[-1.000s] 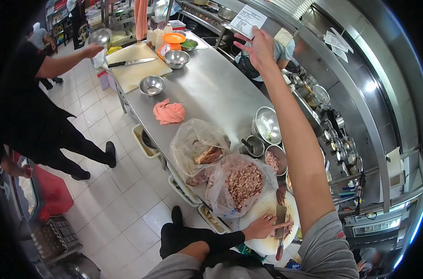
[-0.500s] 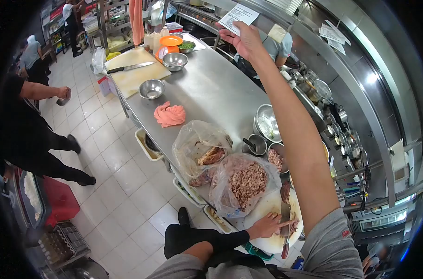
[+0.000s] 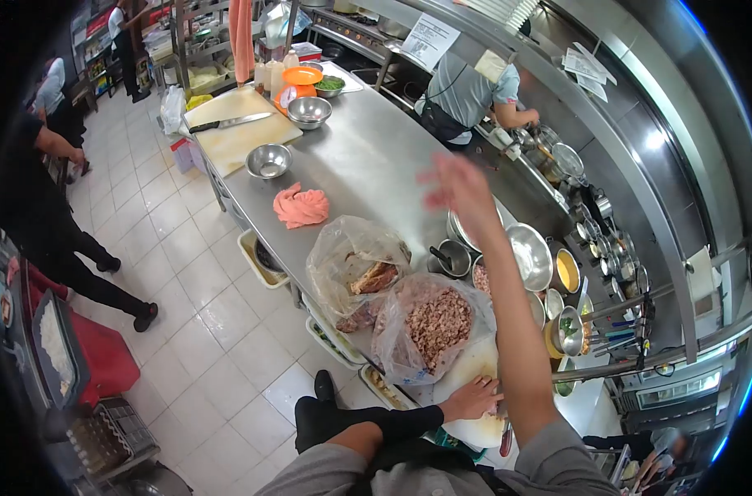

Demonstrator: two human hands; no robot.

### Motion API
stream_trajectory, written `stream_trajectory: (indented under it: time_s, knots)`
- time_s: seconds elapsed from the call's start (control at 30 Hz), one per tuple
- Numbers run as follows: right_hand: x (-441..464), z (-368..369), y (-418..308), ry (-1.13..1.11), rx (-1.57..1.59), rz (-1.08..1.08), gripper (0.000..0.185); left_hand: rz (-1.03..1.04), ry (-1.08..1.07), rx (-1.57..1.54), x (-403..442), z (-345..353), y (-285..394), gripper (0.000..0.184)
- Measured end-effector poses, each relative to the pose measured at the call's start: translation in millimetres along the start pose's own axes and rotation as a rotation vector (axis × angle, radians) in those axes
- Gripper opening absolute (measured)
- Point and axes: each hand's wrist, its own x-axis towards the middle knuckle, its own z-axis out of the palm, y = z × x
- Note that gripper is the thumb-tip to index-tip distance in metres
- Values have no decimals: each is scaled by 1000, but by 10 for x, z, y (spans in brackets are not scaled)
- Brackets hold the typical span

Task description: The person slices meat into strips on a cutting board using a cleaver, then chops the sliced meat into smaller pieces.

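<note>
My left hand [image 3: 468, 400] rests low over the white cutting board [image 3: 467, 369], its fingers stretched toward my right forearm, which covers their tips. Beside it, only the brown handle of a knife [image 3: 506, 441] shows; forearm and hand hide the blade. My right hand [image 3: 459, 188] is blurred by motion above the steel table, fingers apart and nothing in it. Beyond it, a printed paper ticket [image 3: 429, 41] hangs from the shelf edge. Next to the board sit a plastic bag of chopped meat [image 3: 439, 326] and another bag with larger meat pieces [image 3: 368, 269].
Steel bowls [image 3: 530, 256] and containers line the table's right side. A pink cloth [image 3: 301, 206], a small bowl [image 3: 268, 161] and a board with a long knife [image 3: 230, 122] are farther off. A co-worker [image 3: 467, 91] stands at the stove; another person [image 3: 45, 223] is at left.
My right hand has let go of the paper ticket and come down toward me. My right forearm now covers the knife blade. The co-worker at the stove shows more fully; the person at left has moved.
</note>
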Motion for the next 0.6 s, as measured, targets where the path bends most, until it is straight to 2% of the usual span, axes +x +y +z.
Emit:
stream_trajectory:
  time_s: [0.03, 0.07, 0.1, 0.13, 0.2, 0.23, 0.27, 0.3, 0.37, 0.43, 0.47, 0.53, 0.6]
  knots:
    - [-398, -143, 156, 48, -185, 41, 35, 3, -77, 30, -3, -63, 19, 73]
    - [-747, -405, 314, 15, -468, 87, 33, -9, -96, 14, 6, -132, 38, 73]
    - [-1163, -524, 443, 106, -357, 96, 33, -21, -117, -1, 19, -197, 59, 73]
    - [-1546, -848, 715, 171, -621, 41, 32, -32, -140, -17, 34, -260, 81, 73]
    - [-2458, -1161, 786, 305, -815, 180, 34, -35, -146, -1, 56, -427, 113, 80]
    - [-2950, -1524, 1157, 309, -852, 195, 33, -37, -151, 6, 50, -450, 141, 83]
    - [-3537, -1831, 1474, 355, -937, 373, 30, -30, -132, 23, 44, -382, 138, 87]
    - [-4024, -1862, 1409, 290, -1054, 439, 24, -26, -111, 41, 48, -280, 109, 90]
    - [-4928, -1925, 1586, 207, -1092, 422, 22, -23, -110, 58, 32, -248, 118, 95]
    - [-5477, -1769, 1679, 241, -1038, 496, 32, -21, -149, 54, 76, -419, 159, 97]
    - [-5554, -1599, 1618, 331, -852, 521, 37, -20, -140, 64, 86, -395, 162, 97]
    - [-5504, -1376, 1485, 358, -845, 675, 37, -18, -119, 84, 86, -327, 164, 95]
    - [-5515, -1336, 1733, 459, -930, 562, 32, -11, -139, 111, 93, -308, 171, 99]
